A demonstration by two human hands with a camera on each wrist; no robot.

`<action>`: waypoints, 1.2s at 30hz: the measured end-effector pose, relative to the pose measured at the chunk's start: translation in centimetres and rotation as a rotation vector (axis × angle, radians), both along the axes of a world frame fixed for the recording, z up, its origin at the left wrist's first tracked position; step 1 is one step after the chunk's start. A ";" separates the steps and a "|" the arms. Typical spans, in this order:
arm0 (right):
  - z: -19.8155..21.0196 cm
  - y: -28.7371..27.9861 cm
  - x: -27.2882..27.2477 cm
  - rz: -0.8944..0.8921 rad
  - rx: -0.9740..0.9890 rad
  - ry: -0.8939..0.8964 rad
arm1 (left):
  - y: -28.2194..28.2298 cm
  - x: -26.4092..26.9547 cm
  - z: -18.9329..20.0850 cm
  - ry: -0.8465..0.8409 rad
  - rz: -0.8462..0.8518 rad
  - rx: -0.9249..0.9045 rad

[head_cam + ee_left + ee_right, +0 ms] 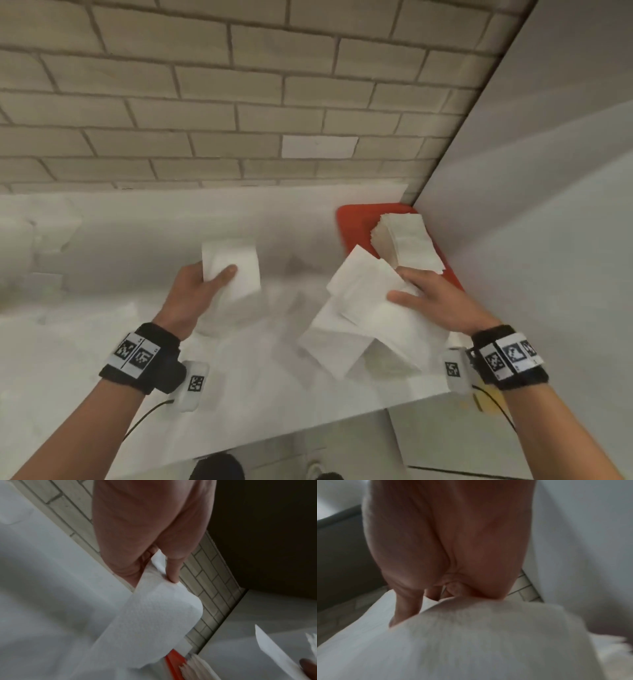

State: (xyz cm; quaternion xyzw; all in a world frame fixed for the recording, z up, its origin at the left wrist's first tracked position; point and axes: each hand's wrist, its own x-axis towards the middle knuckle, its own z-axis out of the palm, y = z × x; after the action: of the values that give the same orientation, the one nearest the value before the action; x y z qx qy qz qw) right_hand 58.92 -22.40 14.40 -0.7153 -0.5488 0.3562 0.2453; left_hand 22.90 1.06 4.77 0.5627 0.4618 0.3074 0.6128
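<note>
My left hand [209, 277] pinches a folded white napkin [233, 267] above the white counter [102, 342], thumb on top and fingers under it. In the left wrist view that napkin [154, 615] hangs from the thumb and the fingers. My right hand [421, 294] holds a bundle of white napkins [363, 308] at the counter's right, thumb on top. The right wrist view shows that bundle [471, 635] under the palm, blurred. A stack of napkins [407, 243] sits on a red tray [356, 226] in the far right corner, also visible in the left wrist view as the stack [193, 666].
A tiled wall [239, 102] runs along the back of the counter. A plain white wall [548, 205] closes the right side. More white paper [44, 240] lies at the counter's far left. The counter's front edge [274, 442] is near me, with floor below.
</note>
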 end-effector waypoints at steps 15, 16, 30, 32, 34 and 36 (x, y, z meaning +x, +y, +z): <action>0.0 -5.5 5.6 0.267 0.056 -0.015 | -14.6 12.2 -2.4 0.182 -0.340 0.299; 1.4 -5.5 4.8 0.303 0.083 -0.002 | -15.0 12.5 -1.4 0.108 -0.415 0.234; 0.5 -3.9 10.7 0.299 -0.007 0.043 | -15.2 14.6 3.0 0.266 -0.540 0.205; -3.0 -3.1 11.8 0.385 -0.145 -0.126 | -14.6 12.5 1.3 0.470 -0.490 0.298; -6.2 -2.3 12.3 0.480 -0.336 -0.345 | -14.2 10.1 -0.4 0.583 -0.437 0.312; -8.3 -1.8 12.3 0.570 -0.464 -0.489 | -14.2 8.1 -1.7 0.639 -0.397 0.296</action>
State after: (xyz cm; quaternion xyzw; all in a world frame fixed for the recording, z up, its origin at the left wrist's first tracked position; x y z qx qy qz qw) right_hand 71.23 -24.21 6.12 -0.6349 -0.6714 0.3439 -0.1670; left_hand 30.98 -13.09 3.05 0.7903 0.4622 0.0559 0.3983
